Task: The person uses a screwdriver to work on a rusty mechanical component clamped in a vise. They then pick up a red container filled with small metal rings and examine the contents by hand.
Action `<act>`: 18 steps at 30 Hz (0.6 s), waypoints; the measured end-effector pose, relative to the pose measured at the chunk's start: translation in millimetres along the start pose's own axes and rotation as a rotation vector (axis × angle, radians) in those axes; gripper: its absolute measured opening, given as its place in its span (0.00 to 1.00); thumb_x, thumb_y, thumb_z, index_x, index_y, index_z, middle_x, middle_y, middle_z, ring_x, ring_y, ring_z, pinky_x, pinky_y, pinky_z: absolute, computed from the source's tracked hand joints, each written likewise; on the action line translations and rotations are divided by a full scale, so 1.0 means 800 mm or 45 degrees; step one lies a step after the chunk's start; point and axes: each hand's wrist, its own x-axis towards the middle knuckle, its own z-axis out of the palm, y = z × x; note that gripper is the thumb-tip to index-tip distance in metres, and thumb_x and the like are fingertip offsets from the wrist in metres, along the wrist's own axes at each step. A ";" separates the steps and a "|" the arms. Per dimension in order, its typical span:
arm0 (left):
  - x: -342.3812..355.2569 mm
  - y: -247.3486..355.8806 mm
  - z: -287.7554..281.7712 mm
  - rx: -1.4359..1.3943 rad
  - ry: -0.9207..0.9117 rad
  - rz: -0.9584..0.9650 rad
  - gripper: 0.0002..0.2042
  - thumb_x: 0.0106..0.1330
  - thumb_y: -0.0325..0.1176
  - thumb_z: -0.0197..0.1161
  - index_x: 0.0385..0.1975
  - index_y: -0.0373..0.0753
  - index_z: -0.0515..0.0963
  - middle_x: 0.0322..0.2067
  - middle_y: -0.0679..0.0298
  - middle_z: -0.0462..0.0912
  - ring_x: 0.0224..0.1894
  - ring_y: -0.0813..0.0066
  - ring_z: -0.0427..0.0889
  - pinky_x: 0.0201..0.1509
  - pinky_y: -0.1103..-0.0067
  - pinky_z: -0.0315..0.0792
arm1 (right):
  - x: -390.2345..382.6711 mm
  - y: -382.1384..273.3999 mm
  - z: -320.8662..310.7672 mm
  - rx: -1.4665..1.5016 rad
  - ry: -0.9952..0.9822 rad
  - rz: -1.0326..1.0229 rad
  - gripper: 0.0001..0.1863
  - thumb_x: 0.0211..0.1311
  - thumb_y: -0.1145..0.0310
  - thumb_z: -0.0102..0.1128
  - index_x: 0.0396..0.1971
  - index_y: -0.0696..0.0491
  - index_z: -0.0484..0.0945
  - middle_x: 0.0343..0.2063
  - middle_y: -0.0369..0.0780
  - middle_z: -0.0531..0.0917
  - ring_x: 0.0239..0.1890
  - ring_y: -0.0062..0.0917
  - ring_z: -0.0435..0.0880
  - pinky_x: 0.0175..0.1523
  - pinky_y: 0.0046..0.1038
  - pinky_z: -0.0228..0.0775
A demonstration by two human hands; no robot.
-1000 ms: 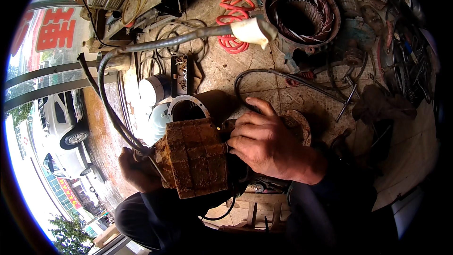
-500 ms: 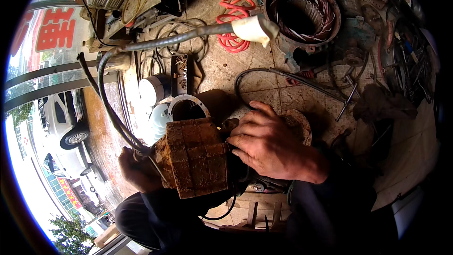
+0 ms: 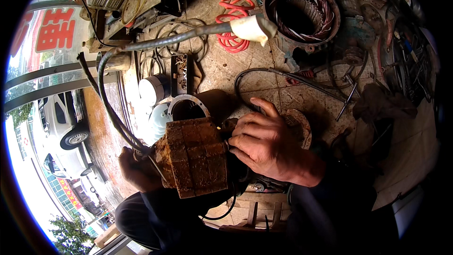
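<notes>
A heavily rusted, blocky metal housing (image 3: 197, 158) is held up in front of my lap, banded with ridges. My left hand (image 3: 137, 172) is closed round its left end, where thick dark cables (image 3: 115, 120) come out. One cable arcs up and over to the right, and a cream paper tag (image 3: 252, 29) is wrapped about its end. At the housing's right side is my right hand (image 3: 271, 146), back upward, with fingers bent and their tips at the housing's right edge. Whatever those fingertips pinch is hidden. Just beyond stands a flanged metal cylinder (image 3: 191, 98), open end showing.
A motor stator with windings (image 3: 302, 12) stands at the far right, near a coiled orange air hose (image 3: 236, 0). On the floor are a small parts tray (image 3: 183, 74), a white tub (image 3: 152, 89), a T-handle wrench (image 3: 348, 100) and a dark rag (image 3: 384, 105). Tools crowd the right.
My right hand has shifted slightly, its fingers drawn more tightly together and the knuckles tilted. The tag has swayed a little. My left hand and the housing stay in place.
</notes>
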 end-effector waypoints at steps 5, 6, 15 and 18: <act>0.007 -0.002 -0.010 -0.003 0.012 0.030 0.13 0.68 0.43 0.53 0.33 0.38 0.73 0.28 0.56 0.79 0.28 0.67 0.79 0.37 0.70 0.77 | -0.001 -0.002 0.005 -0.048 0.008 0.015 0.04 0.52 0.72 0.66 0.25 0.56 0.81 0.27 0.37 0.82 0.41 0.28 0.80 0.67 0.49 0.55; 0.008 -0.004 -0.010 0.014 0.020 0.040 0.13 0.68 0.43 0.53 0.32 0.38 0.73 0.28 0.56 0.79 0.28 0.67 0.79 0.37 0.70 0.77 | -0.001 -0.001 0.003 -0.062 -0.013 -0.006 0.04 0.52 0.72 0.65 0.25 0.56 0.81 0.27 0.38 0.82 0.41 0.28 0.80 0.67 0.49 0.55; -0.001 0.005 0.002 0.043 -0.062 0.050 0.11 0.70 0.38 0.53 0.31 0.38 0.76 0.25 0.64 0.80 0.27 0.71 0.80 0.44 0.69 0.79 | -0.003 -0.007 0.000 0.048 -0.031 0.113 0.05 0.50 0.72 0.67 0.25 0.55 0.80 0.26 0.37 0.80 0.40 0.30 0.79 0.66 0.48 0.56; -0.005 0.010 0.001 0.054 -0.069 0.045 0.11 0.70 0.38 0.53 0.30 0.39 0.76 0.25 0.64 0.80 0.28 0.71 0.80 0.44 0.68 0.79 | 0.001 -0.009 0.001 0.039 -0.008 0.144 0.06 0.51 0.70 0.68 0.28 0.55 0.81 0.30 0.38 0.82 0.43 0.30 0.79 0.65 0.48 0.56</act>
